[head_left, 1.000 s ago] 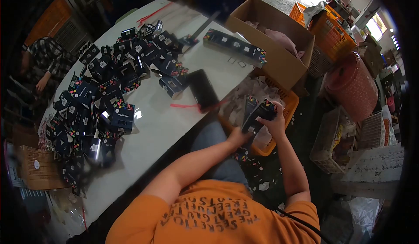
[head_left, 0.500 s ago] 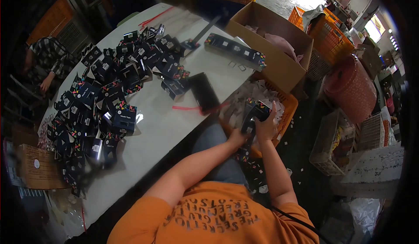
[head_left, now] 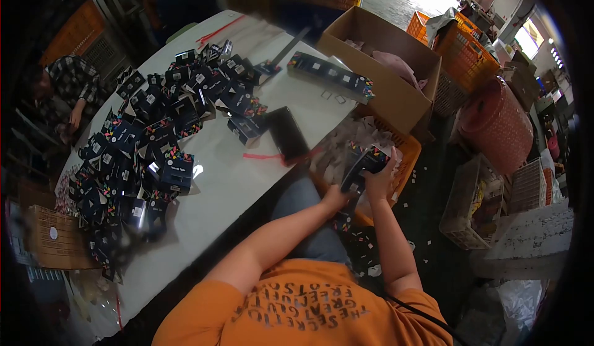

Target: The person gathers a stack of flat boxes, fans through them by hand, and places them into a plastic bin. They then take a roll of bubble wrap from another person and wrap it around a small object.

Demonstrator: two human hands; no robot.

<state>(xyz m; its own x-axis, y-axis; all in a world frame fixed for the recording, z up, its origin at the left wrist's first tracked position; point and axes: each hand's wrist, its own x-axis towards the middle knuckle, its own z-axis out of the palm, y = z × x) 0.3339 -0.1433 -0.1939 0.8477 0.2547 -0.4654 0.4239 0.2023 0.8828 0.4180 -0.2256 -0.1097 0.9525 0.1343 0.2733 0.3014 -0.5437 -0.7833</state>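
Observation:
A dark printed cardboard piece (head_left: 354,182) with colourful ends is held between both hands, over my lap and beside the orange basket. My left hand (head_left: 335,198) is closed on its lower left side. My right hand (head_left: 378,179) grips its upper right end, with the thumb across the front. On the white table (head_left: 229,179) to the left lies a large heap of similar dark folded boxes (head_left: 179,173). A black flat object (head_left: 288,133) rests near the table edge by a red strip (head_left: 260,156). A long dark box stack (head_left: 331,76) lies at the table's far right.
An orange basket (head_left: 405,176) with white scraps stands right of the table, below a big open carton (head_left: 377,89). A pink bubble-wrap roll (head_left: 498,120) and a white crate (head_left: 467,222) are further right. Another person (head_left: 74,92) sits at far left.
The held cardboard piece has bent into more of a curve and my hands have shifted slightly. At far left, the other person's head and hands have come further into view.

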